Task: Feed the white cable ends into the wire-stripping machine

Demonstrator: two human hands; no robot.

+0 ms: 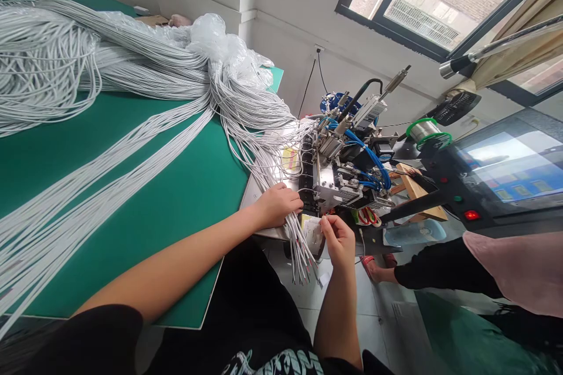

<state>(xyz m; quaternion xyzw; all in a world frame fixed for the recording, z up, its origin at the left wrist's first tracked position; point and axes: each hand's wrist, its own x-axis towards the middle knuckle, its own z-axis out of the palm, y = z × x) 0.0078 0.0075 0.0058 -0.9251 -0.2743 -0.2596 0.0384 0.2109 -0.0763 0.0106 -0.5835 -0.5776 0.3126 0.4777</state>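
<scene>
A thick bundle of thin white cables (264,158) runs off the table toward the machine, its stripped ends (301,252) hanging past the table edge. My left hand (278,205) lies over this bundle near those ends, fingers curled around cables. Close to the front of the bench machine (334,170), my right hand (338,239) has thumb and index finger pinched together. What sits in that pinch is too small to make out. Several cables loop into the dark slotted row (308,173) along the machine's near side.
More white cables (44,64) and clear plastic wrap (215,38) lie on the green table (176,187). On the right are a solder wire spool (426,132), a screen (519,158) with a lit red button, and another person's pink garment (519,269) and sandalled foot.
</scene>
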